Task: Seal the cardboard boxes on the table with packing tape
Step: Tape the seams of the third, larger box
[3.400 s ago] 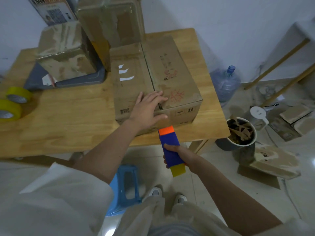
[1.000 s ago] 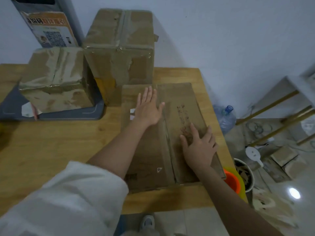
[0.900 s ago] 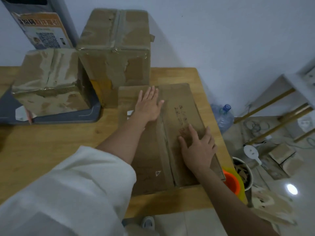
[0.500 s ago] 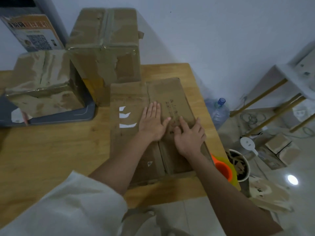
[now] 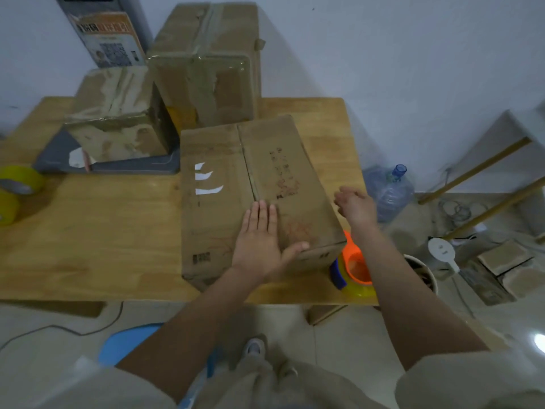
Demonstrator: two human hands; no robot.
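Observation:
A flat cardboard box [image 5: 224, 160] lies on the wooden table [image 5: 103, 231], its two top flaps meeting along a centre seam. My left hand [image 5: 261, 243] presses flat on the near end of the box top, fingers straight across the seam. My right hand [image 5: 355, 205] hovers past the box's right edge, fingers relaxed, holding nothing. The tape dispenser [image 5: 352, 267], orange and blue with a yellow roll, rests on the table at the box's near right corner, partly hidden by my right forearm.
Two taped boxes stand behind: a tall box [image 5: 206, 63] and a smaller box [image 5: 118, 113] on a grey tray [image 5: 53, 160]. Yellow tape rolls [image 5: 17, 184] sit at the table's left edge. A water bottle [image 5: 389, 190], a bucket [image 5: 424, 276] and cardboard scraps lie on the floor at right.
Both hands slid toward me along the box top. My right hand has now lifted off the box and moved out past its right edge; the left stays pressed near the front.

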